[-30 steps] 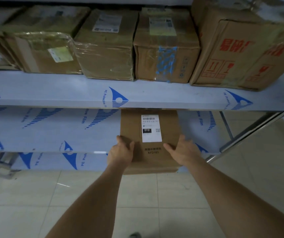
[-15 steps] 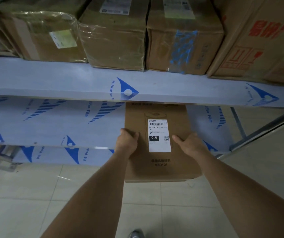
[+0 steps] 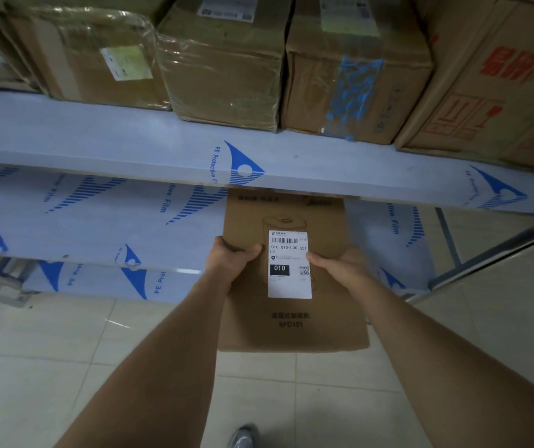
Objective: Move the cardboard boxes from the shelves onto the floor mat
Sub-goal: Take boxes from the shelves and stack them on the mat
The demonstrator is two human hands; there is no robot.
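Labelled cardboard box (image 3: 291, 286) has slid further off the lower shelf (image 3: 97, 221) (near end overhanging now), left hand (image 3: 230, 263) and right hand (image 3: 340, 266) clamped on its sides, so it's nearly free for the mat.

- A flat cardboard box (image 3: 291, 331) with a white label (image 3: 289, 264) sits at the frame centre, partly under the upper shelf (image 3: 162, 156).
- The left hand (image 3: 230, 257) and the right hand (image 3: 340, 263) hold its two sides, thumbs on top.
- Four more boxes (image 3: 223, 69) stand along the top of the frame.
- Tiled floor (image 3: 49, 367) fills the bottom.
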